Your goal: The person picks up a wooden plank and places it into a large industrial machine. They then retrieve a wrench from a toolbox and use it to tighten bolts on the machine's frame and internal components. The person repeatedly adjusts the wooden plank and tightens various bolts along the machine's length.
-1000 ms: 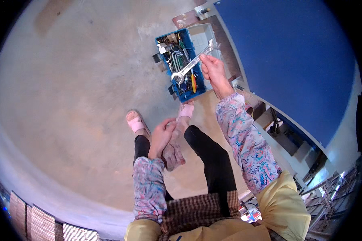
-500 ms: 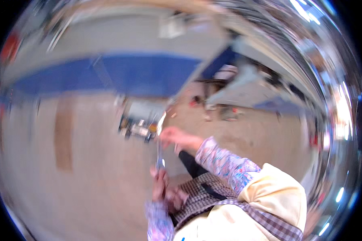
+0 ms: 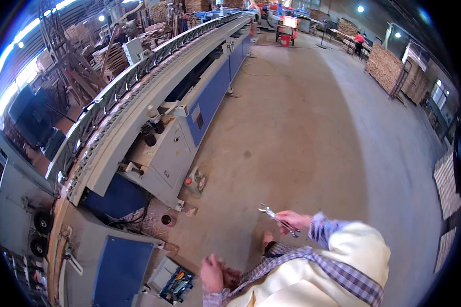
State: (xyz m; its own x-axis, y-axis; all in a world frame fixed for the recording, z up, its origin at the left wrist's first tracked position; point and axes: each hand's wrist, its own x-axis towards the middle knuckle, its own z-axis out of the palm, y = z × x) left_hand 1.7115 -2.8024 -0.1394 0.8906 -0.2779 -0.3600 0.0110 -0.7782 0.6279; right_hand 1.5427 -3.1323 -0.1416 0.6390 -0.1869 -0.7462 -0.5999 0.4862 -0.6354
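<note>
A shiny metal wrench (image 3: 268,210) with a forked jaw juts from my right hand (image 3: 293,220), whose fingers are closed round its handle. Another metal end shows just below those fingers; whether it belongs to the same tool I cannot tell. My left hand (image 3: 212,273) is low in front of my body, apart from the wrench, with its fingers curled. Whatever it may hold is hidden. Close to its left lies an open tool case (image 3: 162,272), its tray full of small tools (image 3: 177,285).
A long grey and blue machine (image 3: 208,115) runs away on the left, with a blue-panelled cabinet (image 3: 122,271) at its near end. Beside it stand a jug with a red cap (image 3: 195,182) and a small dark can (image 3: 168,220). Wood stacks (image 3: 384,69) and a distant person (image 3: 359,41) are far right.
My view has swung up and round from the tool case to the long machine. The hands, earlier both near a long metal tool, are now apart, the right one holding the wrench.
</note>
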